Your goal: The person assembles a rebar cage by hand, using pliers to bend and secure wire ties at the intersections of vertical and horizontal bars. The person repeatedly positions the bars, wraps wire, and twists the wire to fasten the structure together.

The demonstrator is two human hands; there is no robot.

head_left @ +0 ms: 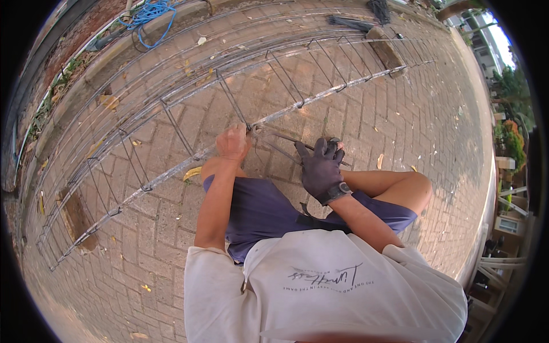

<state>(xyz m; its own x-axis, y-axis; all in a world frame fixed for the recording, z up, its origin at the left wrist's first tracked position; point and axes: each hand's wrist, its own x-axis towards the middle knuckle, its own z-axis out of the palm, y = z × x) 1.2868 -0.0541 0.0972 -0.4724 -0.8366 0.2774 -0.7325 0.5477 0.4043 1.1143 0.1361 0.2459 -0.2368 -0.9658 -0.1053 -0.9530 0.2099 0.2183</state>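
A long cage of steel bars and square stirrups (171,108) lies across brick paving, propped on wooden blocks. My bare left hand (232,143) is closed around the near long bar where a stirrup crosses it. My right hand (321,167), in a dark glove with a wrist watch, grips a thin metal hook tool (280,139) whose tip reaches to the joint beside my left hand. I crouch close to the cage, knees bent under my arms.
A wooden block (77,220) supports the cage at the left, another wooden block (386,50) at the far right. A blue hose (147,14) lies coiled by the curb at the top. Dry leaves dot the paving. Buildings and plants stand at the right rim.
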